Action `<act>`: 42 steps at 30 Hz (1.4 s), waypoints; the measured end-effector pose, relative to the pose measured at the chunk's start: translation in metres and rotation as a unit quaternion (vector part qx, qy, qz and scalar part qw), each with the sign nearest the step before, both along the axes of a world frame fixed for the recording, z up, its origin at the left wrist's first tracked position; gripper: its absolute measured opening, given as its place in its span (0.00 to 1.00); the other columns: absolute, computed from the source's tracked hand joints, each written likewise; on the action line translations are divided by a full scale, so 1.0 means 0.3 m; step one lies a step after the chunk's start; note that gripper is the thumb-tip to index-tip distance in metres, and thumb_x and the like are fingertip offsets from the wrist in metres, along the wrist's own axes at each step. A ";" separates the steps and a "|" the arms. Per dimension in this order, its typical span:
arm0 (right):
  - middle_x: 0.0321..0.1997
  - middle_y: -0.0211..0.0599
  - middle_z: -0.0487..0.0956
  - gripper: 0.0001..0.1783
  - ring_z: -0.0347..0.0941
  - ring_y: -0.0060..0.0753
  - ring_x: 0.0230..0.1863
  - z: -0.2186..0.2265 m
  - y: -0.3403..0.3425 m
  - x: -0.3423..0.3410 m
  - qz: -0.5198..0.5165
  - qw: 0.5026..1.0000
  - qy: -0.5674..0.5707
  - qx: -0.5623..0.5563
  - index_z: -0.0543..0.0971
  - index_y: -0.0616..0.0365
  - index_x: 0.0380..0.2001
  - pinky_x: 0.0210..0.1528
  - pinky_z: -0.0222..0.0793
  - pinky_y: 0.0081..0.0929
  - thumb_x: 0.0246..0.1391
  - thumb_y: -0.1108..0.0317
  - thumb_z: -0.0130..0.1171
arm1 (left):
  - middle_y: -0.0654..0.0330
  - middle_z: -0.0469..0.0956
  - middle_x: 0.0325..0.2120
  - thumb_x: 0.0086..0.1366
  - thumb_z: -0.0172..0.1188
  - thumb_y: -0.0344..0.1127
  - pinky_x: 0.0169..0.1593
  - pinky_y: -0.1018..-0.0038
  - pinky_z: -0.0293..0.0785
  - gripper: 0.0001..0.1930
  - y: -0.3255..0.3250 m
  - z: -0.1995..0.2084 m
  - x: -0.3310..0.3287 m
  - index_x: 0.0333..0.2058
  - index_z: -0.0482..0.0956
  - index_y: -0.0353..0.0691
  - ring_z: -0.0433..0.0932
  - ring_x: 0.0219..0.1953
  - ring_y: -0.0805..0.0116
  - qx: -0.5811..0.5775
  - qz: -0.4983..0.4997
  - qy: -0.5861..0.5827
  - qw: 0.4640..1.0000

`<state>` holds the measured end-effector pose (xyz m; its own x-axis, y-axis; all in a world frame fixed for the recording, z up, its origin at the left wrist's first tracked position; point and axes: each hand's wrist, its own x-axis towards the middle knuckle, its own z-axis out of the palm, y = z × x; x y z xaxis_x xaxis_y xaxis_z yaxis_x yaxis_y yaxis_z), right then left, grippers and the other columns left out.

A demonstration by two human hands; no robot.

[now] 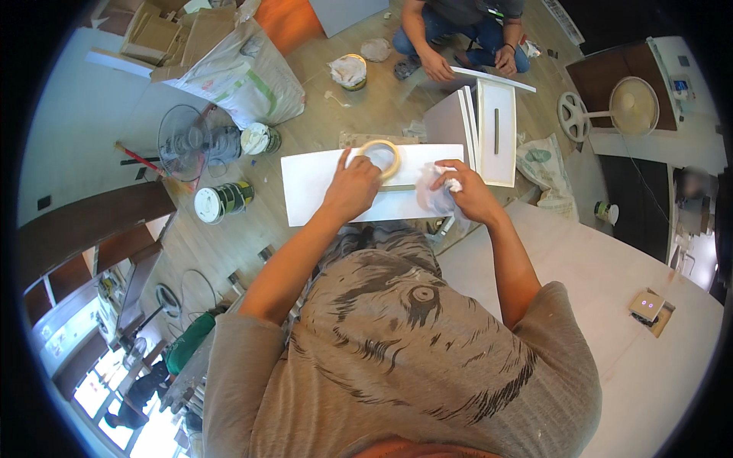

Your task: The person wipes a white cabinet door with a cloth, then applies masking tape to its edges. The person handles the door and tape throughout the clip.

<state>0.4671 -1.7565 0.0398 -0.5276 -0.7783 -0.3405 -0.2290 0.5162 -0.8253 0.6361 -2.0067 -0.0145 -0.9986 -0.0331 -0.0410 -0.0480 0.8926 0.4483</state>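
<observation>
Across my lap area lies a white panel (pixel 313 172) with a dark greenish strip (pixel 398 188) along its length. My left hand (pixel 355 189) is over its left half, closed on a pale yellow roll of masking tape (pixel 396 160), with the index finger stretched out beside the ring. Over the right end, my right hand (pixel 472 195) grips crumpled thin white material (pixel 434 195), paper or plastic film, I cannot tell which. Part of it hangs slightly blurred against the panel.
Ahead, a co-worker (pixel 462 38) crouches, hands at a white board (pixel 496 79) beside white drawer-like pieces (pixel 496 153). Paint buckets (pixel 221 202), a floor fan (pixel 183 141) and a sack of cardboard (pixel 259 88) stand left. A large pale board (pixel 565 282) spreads right.
</observation>
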 end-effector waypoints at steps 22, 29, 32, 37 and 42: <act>0.47 0.45 0.79 0.15 0.80 0.56 0.48 -0.108 -0.123 0.304 -0.121 0.965 0.187 0.139 0.84 0.52 0.43 0.52 0.76 0.46 0.50 0.65 0.71 | 0.62 0.78 0.32 0.67 0.63 0.30 0.36 0.76 0.74 0.13 -0.115 0.060 0.543 0.47 0.73 0.34 0.76 0.31 0.76 0.430 0.313 -0.076 0.844; 0.38 0.48 0.85 0.14 0.82 0.51 0.41 -0.150 -0.071 0.576 -0.020 0.973 0.000 0.229 0.85 0.56 0.37 0.46 0.77 0.41 0.47 0.62 0.72 | 0.60 0.80 0.33 0.64 0.62 0.26 0.39 0.74 0.75 0.14 -0.172 -0.121 1.039 0.48 0.74 0.33 0.78 0.33 0.73 0.459 0.283 -0.163 0.826; 0.41 0.50 0.84 0.16 0.82 0.53 0.44 -0.238 -0.084 0.770 0.059 0.975 0.045 0.209 0.84 0.56 0.40 0.49 0.76 0.41 0.47 0.63 0.73 | 0.60 0.80 0.32 0.63 0.64 0.28 0.38 0.72 0.75 0.16 -0.146 -0.298 1.245 0.48 0.73 0.32 0.78 0.33 0.72 0.360 0.354 -0.114 0.856; 0.46 0.53 0.81 0.20 0.80 0.55 0.49 -0.361 -0.247 0.960 0.227 0.948 0.012 0.224 0.84 0.55 0.45 0.53 0.74 0.40 0.47 0.65 0.72 | 0.57 0.81 0.34 0.63 0.65 0.29 0.39 0.69 0.75 0.17 -0.210 -0.362 1.519 0.48 0.73 0.31 0.79 0.33 0.69 0.498 0.527 -0.095 0.682; 0.46 0.48 0.81 0.20 0.80 0.49 0.48 -0.561 -0.439 1.114 0.277 0.934 -0.023 0.223 0.83 0.55 0.47 0.53 0.74 0.37 0.49 0.65 0.72 | 0.56 0.81 0.32 0.63 0.66 0.31 0.39 0.68 0.75 0.17 -0.174 -0.527 1.662 0.48 0.74 0.32 0.80 0.31 0.68 0.474 0.601 -0.084 0.638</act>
